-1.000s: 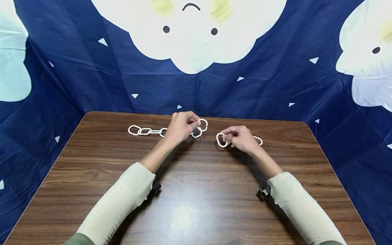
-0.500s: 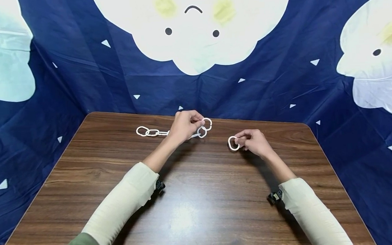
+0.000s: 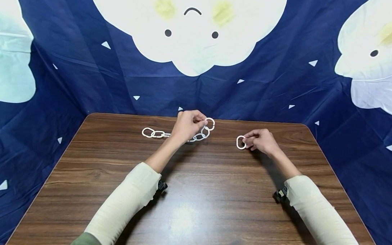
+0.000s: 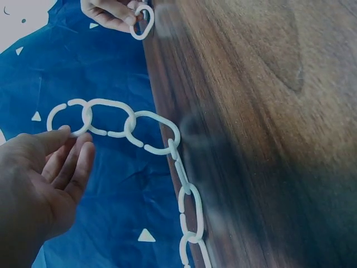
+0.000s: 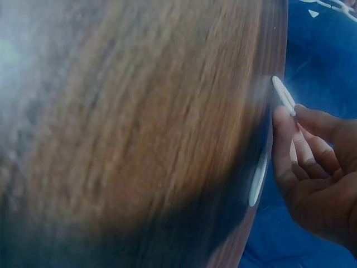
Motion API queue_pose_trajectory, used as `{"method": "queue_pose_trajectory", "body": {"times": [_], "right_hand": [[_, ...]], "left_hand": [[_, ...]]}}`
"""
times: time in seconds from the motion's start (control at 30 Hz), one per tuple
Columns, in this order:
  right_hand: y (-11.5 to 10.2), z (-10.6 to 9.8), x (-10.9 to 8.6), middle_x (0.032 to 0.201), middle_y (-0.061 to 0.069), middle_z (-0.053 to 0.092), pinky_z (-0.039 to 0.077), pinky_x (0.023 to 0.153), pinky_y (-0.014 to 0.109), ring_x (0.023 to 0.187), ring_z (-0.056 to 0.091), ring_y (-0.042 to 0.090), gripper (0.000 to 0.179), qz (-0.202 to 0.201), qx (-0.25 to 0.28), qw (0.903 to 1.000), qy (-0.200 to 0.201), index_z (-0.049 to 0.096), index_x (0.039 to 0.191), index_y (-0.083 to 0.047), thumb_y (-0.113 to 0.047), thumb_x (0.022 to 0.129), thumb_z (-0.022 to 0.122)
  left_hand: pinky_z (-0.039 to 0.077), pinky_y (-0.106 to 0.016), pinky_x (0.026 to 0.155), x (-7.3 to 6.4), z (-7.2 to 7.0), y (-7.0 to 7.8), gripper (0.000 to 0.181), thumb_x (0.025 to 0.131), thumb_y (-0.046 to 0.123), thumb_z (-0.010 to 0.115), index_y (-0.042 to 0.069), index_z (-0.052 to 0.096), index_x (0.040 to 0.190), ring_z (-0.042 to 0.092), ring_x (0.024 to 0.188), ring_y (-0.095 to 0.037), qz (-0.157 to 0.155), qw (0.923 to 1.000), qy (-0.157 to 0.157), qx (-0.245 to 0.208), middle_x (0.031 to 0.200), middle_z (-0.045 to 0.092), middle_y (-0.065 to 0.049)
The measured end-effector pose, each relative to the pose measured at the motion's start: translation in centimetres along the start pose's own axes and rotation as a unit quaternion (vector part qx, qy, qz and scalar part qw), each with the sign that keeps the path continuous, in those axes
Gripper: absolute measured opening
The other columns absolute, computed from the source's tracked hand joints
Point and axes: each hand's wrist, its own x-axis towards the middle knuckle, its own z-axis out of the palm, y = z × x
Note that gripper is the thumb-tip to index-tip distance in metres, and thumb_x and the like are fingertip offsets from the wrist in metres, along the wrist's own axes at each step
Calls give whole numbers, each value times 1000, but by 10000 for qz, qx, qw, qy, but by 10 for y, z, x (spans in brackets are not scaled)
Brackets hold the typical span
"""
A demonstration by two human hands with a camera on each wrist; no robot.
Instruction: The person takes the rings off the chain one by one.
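My left hand (image 3: 189, 126) pinches the end link of a white plastic chain (image 3: 199, 137) between thumb and fingers. In the left wrist view, a gap shows in that end link (image 4: 51, 114). The raised end of the chain curves down from the fingers, and its other end lies on the table to the left. Behind the left hand, the middle of the chain is hidden in the head view. Apart from the chain, my right hand (image 3: 263, 141) pinches a single loose white link (image 3: 239, 147) by its edge.
Another white link (image 5: 257, 177) lies on the table below my right hand in the right wrist view. The brown wooden table (image 3: 201, 194) ends just beyond both hands, where a dark blue cloth (image 3: 168, 83) with white clouds hangs.
My right hand has moved right with the loose link, away from the chain. My left hand has shifted slightly right, and the chain has slid along with it.
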Motion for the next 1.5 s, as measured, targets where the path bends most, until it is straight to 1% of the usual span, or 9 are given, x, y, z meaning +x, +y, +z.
{"method": "queue_pose_trajectory", "body": {"times": [0.53,0.57,0.77,0.8,0.93,1.07,1.13,1.2,1.5], "right_hand": [[3,-14,10,76,0,77,53,64,24,70,67,12,20,74,-1239,9919,268,86,111,-1,-19,101,84],[15,-17,18,76,-4,78,52,65,24,71,66,10,21,-108,-1216,9922,246,88,107,-6,-26,100,86],[38,-27,33,87,-4,86,51,78,29,87,72,15,17,-391,-1703,9841,321,92,97,-20,-36,93,93],[30,-27,29,90,-1,87,51,79,31,91,72,19,14,-250,-1872,9813,371,92,98,-18,-31,93,93],[50,-31,38,87,-7,87,51,76,27,89,71,14,16,-515,-1738,9826,406,91,94,-23,-38,90,96],[35,-28,29,89,-2,87,50,74,25,86,70,13,15,-544,-1869,9796,491,91,94,-18,-33,93,94],[11,-23,19,95,7,88,50,75,27,88,71,18,13,-378,-2120,9751,538,90,98,-11,-23,95,90],[4,-20,17,99,9,88,50,76,27,89,71,16,14,-421,-2187,9731,593,90,101,-10,-22,96,89],[-25,-6,20,101,9,87,51,83,31,91,70,19,13,-676,-2011,9755,574,90,103,-12,-24,99,88]], "left_hand": [[63,-34,84,-2,1,-1,6,100,11,86,6,86,104,81,89,-21,13,10000,-41,-27,98,88,-7],[62,-34,84,-2,1,-1,6,100,11,86,6,86,104,81,90,-21,10,10000,-51,-33,98,88,-7],[62,-32,83,-1,1,1,7,100,12,86,6,86,104,81,90,-20,-28,10000,-53,-66,98,88,-7],[62,-32,84,0,1,2,7,100,12,86,6,86,104,81,90,-20,-28,9999,-55,-81,99,88,-8],[62,-33,83,1,0,2,8,100,11,86,5,86,104,81,90,-20,-32,9999,-61,-137,99,88,-9],[62,-33,83,1,-2,5,8,100,13,86,5,86,105,81,90,-20,-69,9999,-82,-133,100,88,-9],[63,-34,84,2,-2,5,9,100,13,86,5,86,105,81,90,-20,-62,9998,-100,-127,100,88,-9],[63,-34,84,2,-2,6,9,100,13,86,5,86,105,81,90,-21,-44,9999,-103,-104,99,88,-9],[62,-36,85,2,-3,6,9,100,13,87,6,86,106,82,91,-22,-106,9999,-89,-70,100,88,-9]]}}
